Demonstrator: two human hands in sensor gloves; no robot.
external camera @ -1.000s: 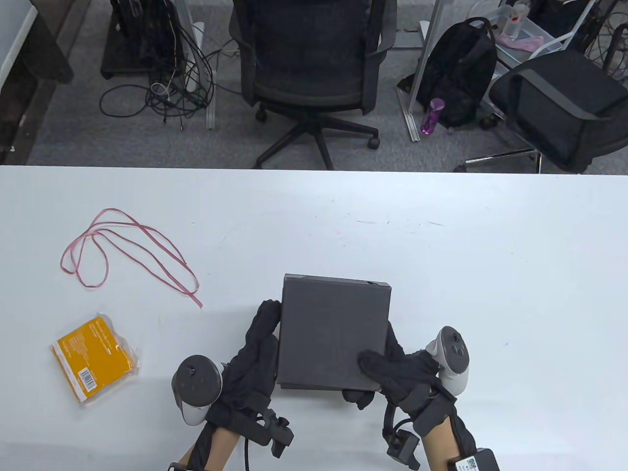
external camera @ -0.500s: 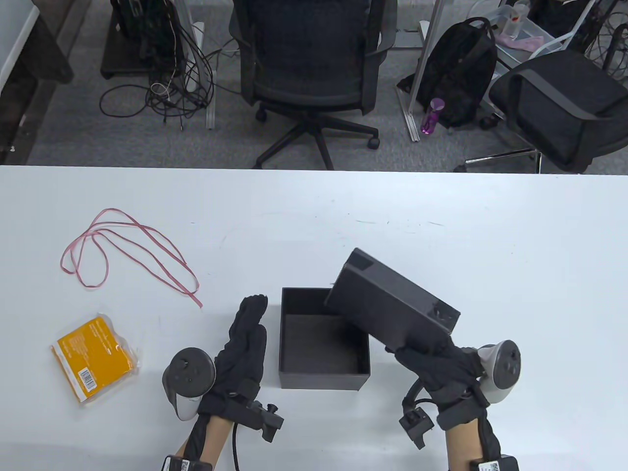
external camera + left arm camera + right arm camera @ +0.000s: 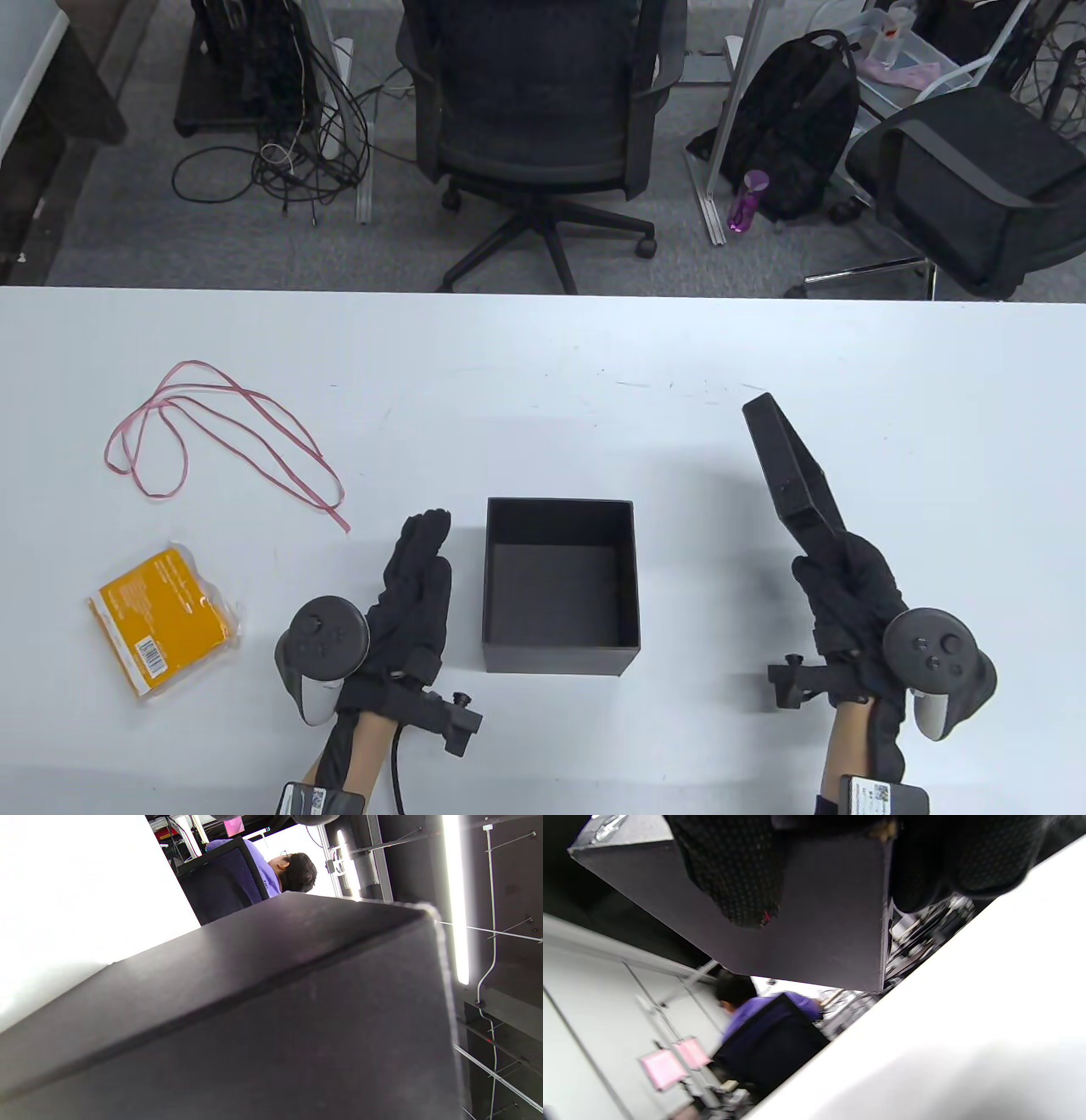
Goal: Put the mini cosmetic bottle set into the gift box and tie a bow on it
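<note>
The black gift box (image 3: 560,586) stands with no lid and nothing inside, near the front middle of the white table; its side wall (image 3: 254,1018) fills the left wrist view. My right hand (image 3: 840,586) grips the black box lid (image 3: 789,471) by one end and holds it up on edge to the right of the box; gloved fingers (image 3: 734,870) curl over the lid (image 3: 814,925) there. My left hand (image 3: 416,577) lies with straight fingers just left of the box, holding nothing. The orange packet of mini bottles (image 3: 163,620) and the pink ribbon (image 3: 221,433) lie at the left.
The table's far edge (image 3: 543,290) borders a floor with office chairs (image 3: 534,110), cables and a backpack (image 3: 797,119). A person in a purple top (image 3: 271,870) sits in the background of both wrist views.
My right hand lifted the lid off the box and swung it out to the right, turning it on edge. My left hand let go of the box and drew slightly left.
</note>
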